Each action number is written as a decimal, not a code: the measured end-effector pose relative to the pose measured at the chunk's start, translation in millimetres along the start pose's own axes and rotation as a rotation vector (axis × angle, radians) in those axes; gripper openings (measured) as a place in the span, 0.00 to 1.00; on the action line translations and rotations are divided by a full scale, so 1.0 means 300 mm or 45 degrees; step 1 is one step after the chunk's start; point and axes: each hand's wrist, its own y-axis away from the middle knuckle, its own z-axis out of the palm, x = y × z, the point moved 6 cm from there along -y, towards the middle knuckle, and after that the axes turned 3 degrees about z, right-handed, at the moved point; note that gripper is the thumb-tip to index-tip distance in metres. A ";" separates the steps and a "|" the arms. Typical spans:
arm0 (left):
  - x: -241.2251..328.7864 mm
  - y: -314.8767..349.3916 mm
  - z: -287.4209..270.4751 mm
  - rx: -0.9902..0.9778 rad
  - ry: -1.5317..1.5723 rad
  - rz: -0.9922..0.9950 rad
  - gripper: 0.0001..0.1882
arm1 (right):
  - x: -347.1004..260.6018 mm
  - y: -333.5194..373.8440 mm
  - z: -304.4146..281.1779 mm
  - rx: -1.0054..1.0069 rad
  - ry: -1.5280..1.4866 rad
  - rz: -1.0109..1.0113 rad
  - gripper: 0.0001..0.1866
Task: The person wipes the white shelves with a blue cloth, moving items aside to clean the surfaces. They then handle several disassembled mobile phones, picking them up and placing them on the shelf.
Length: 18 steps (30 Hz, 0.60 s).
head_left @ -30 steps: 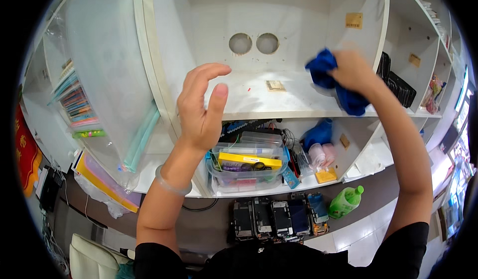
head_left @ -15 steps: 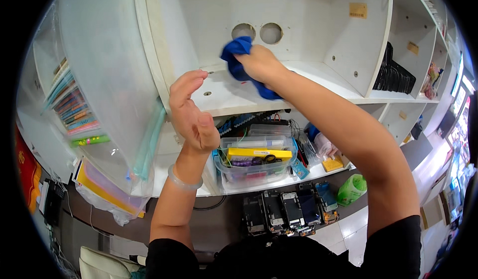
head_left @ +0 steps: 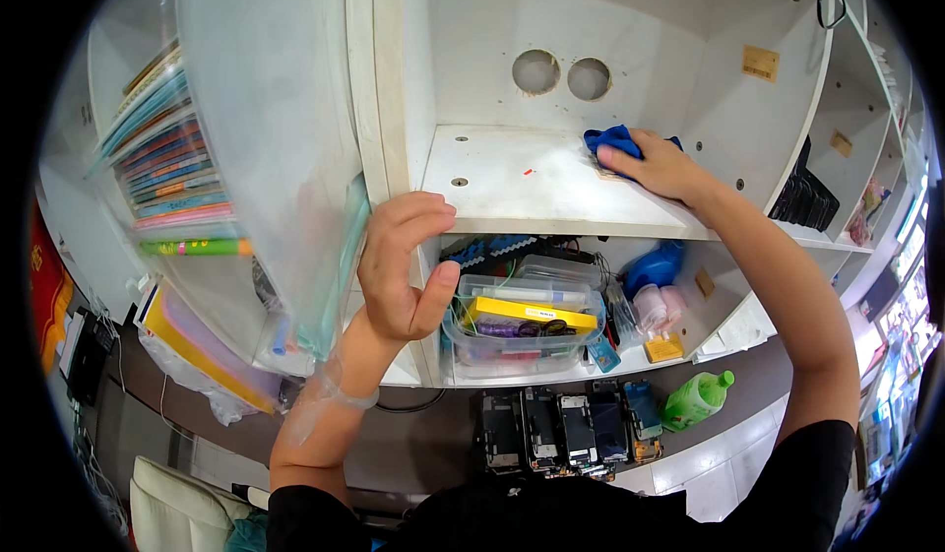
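Note:
My right hand presses a crumpled blue cloth onto the right part of the white shelf board. Part of the cloth is hidden beneath the palm and fingers. A small red mark shows on the board, left of the cloth. At the board's left front corner, my left hand is raised with its fingers apart and slightly curled, holding nothing. Its fingertips are close to the shelf's front edge; whether they touch it I cannot tell.
Two round holes pierce the back panel. Below the shelf, a clear plastic bin holds a yellow box and scissors. Several dismantled phones lie beside a green bottle. Books stand behind plastic sheeting on the left.
My right hand has carried the blue cloth from above the shelf down onto its right side. The left hand stays near the left front edge. The whole view has shifted.

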 end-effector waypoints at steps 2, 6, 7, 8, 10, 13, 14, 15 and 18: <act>-0.008 0.007 0.010 0.014 -0.040 0.072 0.16 | -0.004 -0.041 0.014 -0.090 -0.021 0.075 0.38; 0.008 0.010 0.018 0.041 -0.005 0.156 0.17 | -0.099 -0.131 0.062 -0.044 0.206 -0.092 0.29; 0.004 0.012 0.018 0.060 0.020 0.153 0.17 | -0.140 -0.152 0.082 -0.046 0.263 -0.136 0.27; 0.003 0.015 0.009 0.075 0.031 0.146 0.17 | -0.192 -0.172 0.098 0.005 0.242 -0.228 0.23; 0.003 0.020 0.011 0.076 0.036 0.163 0.18 | -0.273 -0.201 0.122 0.076 0.303 -0.243 0.23; -0.002 0.026 0.025 0.064 0.030 0.185 0.19 | -0.404 -0.241 0.172 0.012 0.354 -0.188 0.23; 0.000 0.027 0.026 0.042 0.023 0.191 0.20 | -0.458 -0.234 0.175 -0.023 0.355 -0.229 0.24; 0.002 0.029 0.029 0.020 0.017 0.197 0.21 | -0.474 -0.241 0.178 -0.028 0.354 -0.231 0.24; 0.002 0.032 0.027 0.025 -0.023 0.200 0.21 | -0.509 -0.239 0.179 -0.060 0.365 -0.276 0.24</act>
